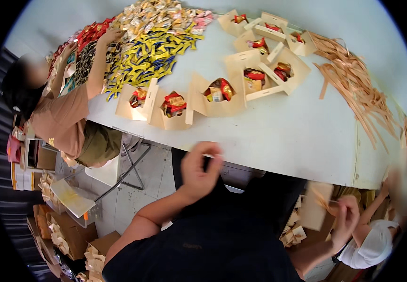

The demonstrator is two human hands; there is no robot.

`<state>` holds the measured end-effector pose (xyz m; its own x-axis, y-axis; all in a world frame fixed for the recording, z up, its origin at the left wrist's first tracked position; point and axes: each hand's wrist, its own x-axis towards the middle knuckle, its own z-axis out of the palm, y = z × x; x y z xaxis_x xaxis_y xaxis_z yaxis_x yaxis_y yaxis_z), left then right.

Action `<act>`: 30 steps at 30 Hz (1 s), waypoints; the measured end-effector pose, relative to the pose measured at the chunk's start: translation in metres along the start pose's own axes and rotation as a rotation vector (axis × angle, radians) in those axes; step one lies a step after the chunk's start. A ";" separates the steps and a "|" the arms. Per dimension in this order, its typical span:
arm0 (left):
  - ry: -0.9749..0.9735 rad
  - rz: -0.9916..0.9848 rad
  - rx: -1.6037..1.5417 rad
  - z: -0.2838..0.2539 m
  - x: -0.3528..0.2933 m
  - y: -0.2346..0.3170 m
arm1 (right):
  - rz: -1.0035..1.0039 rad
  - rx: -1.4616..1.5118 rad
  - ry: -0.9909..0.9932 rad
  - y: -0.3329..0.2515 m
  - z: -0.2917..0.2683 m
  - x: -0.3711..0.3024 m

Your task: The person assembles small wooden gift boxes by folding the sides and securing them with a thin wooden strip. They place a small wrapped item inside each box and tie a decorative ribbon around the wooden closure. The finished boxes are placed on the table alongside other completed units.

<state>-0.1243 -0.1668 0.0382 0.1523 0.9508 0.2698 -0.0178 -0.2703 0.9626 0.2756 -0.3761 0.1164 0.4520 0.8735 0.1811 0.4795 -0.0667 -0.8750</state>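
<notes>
My left hand [201, 171] is raised off the near table edge, slightly blurred. Its fingers curve loosely, with a gap toward the thumb and nothing visible between them. Low on the right, my right hand [346, 220] pinches a thin tan strip. A pale beige box [317, 206] hangs beside that hand, behind the strip; motion blur hides how they join. Closest to my left hand on the table are open beige boxes filled with wrapped snacks: one box [169, 123] and a larger box [217, 109] to its right.
More filled boxes [270, 89] stand toward the back. Tan strips [354, 84] lie heaped at right; snack packets [147, 61] pile at far left, where a co-worker [64, 117] reaches in. Another person [370, 239] is at lower right. A folding chair [104, 171] and cartons [79, 235] occupy the left floor.
</notes>
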 end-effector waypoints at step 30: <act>0.343 0.056 0.226 -0.080 0.098 -0.082 | -0.888 -0.340 -0.250 -0.015 0.295 0.166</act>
<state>-0.1866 -0.0392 -0.0119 -0.1816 0.9188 0.3505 0.2061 -0.3130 0.9271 0.1213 -0.0881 0.0271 -0.3314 0.7474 0.5758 0.7764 0.5627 -0.2836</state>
